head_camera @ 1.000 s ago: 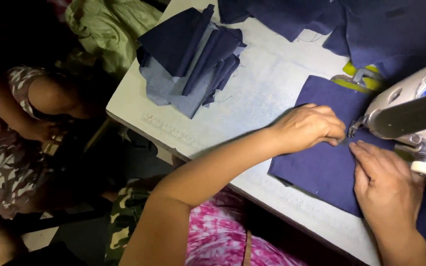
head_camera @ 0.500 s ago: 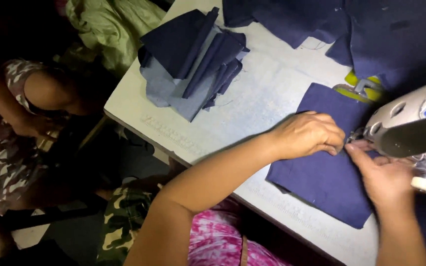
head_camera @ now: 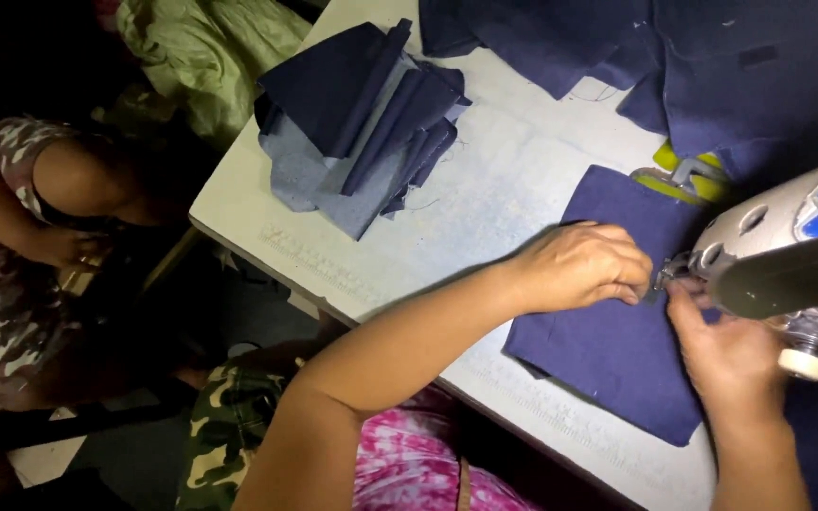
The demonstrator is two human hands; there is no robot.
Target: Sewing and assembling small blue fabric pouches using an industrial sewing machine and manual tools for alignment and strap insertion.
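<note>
**Both hands at the needle of the sewing machine**

At right of the frame, the left hand [head_camera: 584, 265] and right hand [head_camera: 726, 355] meet, fingers pinched on the navy fabric piece [head_camera: 617, 350] lying on the white surface [head_camera: 513, 180], beside the sewing machine [head_camera: 788, 246]. A stack of folded navy pieces [head_camera: 362, 123] lies upper left.

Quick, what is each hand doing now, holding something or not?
Left hand: fingers curled, resting on the dark blue fabric piece at the sewing machine.
Right hand: fingertips pinched at the needle area; what they hold cannot be told.
</note>
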